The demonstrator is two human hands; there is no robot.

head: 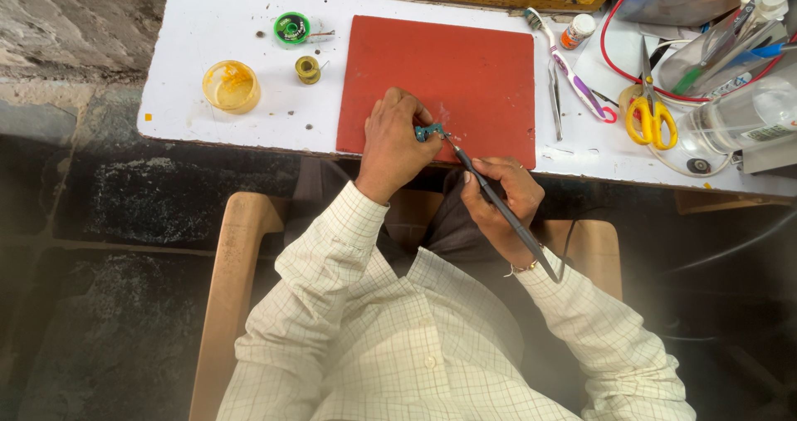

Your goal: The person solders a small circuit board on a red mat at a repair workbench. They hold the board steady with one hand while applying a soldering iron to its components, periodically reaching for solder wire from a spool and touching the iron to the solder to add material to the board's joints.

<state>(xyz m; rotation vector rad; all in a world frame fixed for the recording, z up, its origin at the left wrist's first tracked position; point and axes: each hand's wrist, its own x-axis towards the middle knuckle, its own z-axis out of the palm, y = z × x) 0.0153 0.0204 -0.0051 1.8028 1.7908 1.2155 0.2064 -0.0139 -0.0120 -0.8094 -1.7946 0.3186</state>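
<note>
My left hand (393,143) rests on the near edge of a red mat (448,80) and pinches a small blue-green part (428,131) between its fingers. My right hand (503,195) grips a dark soldering iron (498,205) like a pen, its cord trailing down past my wrist. The iron's thin tip touches the small part, right beside my left fingertips. Both sleeves are cream checked cloth.
On the white table (216,114) sit a yellow round dish (231,85), a green solder-wick reel (292,27) and a small solder spool (307,69). Right of the mat lie tweezers (554,97), a toothbrush (569,68), yellow scissors (650,110), a red wire and clear containers (730,47).
</note>
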